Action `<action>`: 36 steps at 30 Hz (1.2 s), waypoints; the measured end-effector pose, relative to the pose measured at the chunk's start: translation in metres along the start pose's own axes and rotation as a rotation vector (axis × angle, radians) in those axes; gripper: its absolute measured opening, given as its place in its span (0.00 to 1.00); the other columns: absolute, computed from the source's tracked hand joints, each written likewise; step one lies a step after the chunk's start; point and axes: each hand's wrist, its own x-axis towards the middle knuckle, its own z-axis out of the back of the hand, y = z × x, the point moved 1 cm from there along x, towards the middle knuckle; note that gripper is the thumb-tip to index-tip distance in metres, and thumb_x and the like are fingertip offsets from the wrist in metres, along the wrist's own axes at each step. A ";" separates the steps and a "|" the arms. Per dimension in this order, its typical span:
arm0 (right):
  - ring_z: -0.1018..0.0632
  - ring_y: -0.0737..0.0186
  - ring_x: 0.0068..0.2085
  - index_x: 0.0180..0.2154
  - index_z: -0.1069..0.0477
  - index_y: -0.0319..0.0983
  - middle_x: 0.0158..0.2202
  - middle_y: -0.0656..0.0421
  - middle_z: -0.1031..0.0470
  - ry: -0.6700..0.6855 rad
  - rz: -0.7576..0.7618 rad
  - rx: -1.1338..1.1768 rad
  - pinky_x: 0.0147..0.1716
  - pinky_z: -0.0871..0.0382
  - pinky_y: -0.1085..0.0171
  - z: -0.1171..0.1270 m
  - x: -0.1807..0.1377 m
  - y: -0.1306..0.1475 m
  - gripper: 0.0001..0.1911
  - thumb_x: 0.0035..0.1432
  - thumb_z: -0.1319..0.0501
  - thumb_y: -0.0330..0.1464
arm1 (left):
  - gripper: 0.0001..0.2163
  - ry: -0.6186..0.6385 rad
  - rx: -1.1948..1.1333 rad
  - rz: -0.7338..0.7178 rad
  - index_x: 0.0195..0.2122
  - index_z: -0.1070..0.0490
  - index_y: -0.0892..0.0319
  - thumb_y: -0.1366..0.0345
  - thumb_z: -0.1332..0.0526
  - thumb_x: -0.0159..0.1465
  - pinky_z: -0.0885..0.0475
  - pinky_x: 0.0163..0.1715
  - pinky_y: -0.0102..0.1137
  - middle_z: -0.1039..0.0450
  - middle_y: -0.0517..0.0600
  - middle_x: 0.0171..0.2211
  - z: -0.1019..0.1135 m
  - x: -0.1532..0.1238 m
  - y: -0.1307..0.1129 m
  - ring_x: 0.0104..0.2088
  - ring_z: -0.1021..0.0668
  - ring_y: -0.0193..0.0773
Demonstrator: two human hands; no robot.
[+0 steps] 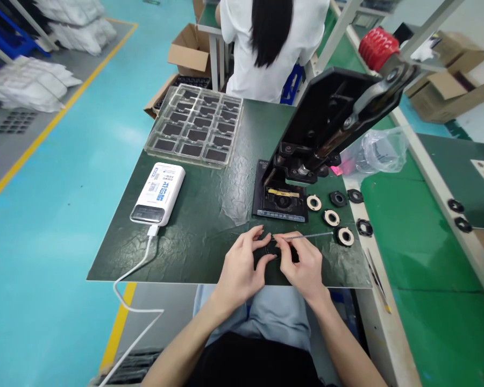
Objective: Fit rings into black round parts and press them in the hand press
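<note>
My left hand (242,266) and my right hand (302,263) meet at the near edge of a dark green mat (210,215). Together they pinch a small black round part (271,248). My right hand also grips thin metal tweezers (306,235) whose shaft runs right toward a ring part (344,236). Both hands have their fingers curled closed. Just beyond them stands a black hand press (326,123) with a square fixture base (281,201).
Several small round ring parts (331,217) lie right of the fixture. A white power bank (158,193) with a white cable sits at left. A clear compartment tray (197,126) lies at the back. A person in white sits beyond the table. A plastic bag (381,150) is at right.
</note>
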 end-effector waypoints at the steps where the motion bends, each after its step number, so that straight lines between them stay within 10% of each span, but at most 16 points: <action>1: 0.17 0.61 0.33 0.38 0.24 0.41 0.32 0.57 0.19 -0.001 0.012 -0.005 0.34 0.21 0.63 0.000 0.001 0.000 0.11 0.70 0.43 0.25 | 0.18 -0.012 0.010 -0.005 0.57 0.33 0.56 0.70 0.36 0.68 0.19 0.56 0.45 0.22 0.58 0.57 -0.001 0.000 0.000 0.56 0.19 0.47; 21: 0.21 0.62 0.31 0.29 0.31 0.41 0.29 0.57 0.22 0.046 -0.032 0.123 0.33 0.27 0.63 -0.013 0.000 -0.001 0.14 0.70 0.43 0.29 | 0.16 -0.034 0.028 0.024 0.50 0.34 0.56 0.73 0.34 0.63 0.17 0.51 0.41 0.23 0.57 0.56 -0.004 0.004 0.005 0.52 0.15 0.46; 27: 0.23 0.65 0.25 0.45 0.23 0.41 0.33 0.57 0.20 -0.322 -0.200 0.097 0.27 0.27 0.64 0.031 -0.004 -0.010 0.12 0.73 0.45 0.32 | 0.17 -0.019 0.015 0.023 0.48 0.34 0.55 0.72 0.31 0.62 0.18 0.50 0.40 0.20 0.54 0.49 -0.002 0.005 0.004 0.50 0.15 0.47; 31: 0.17 0.56 0.40 0.54 0.24 0.42 0.40 0.52 0.17 -0.196 0.086 -0.269 0.43 0.22 0.55 0.064 -0.006 -0.023 0.17 0.70 0.45 0.25 | 0.17 -0.018 -0.005 0.021 0.49 0.35 0.55 0.72 0.32 0.63 0.19 0.51 0.41 0.19 0.53 0.49 -0.002 0.004 0.003 0.52 0.15 0.47; 36: 0.18 0.58 0.38 0.56 0.25 0.43 0.43 0.53 0.18 -0.217 0.048 -0.185 0.42 0.22 0.55 0.070 -0.007 -0.021 0.20 0.69 0.46 0.23 | 0.18 -0.036 -0.025 0.008 0.51 0.36 0.55 0.73 0.32 0.64 0.19 0.52 0.41 0.18 0.54 0.48 -0.002 0.004 0.003 0.53 0.16 0.47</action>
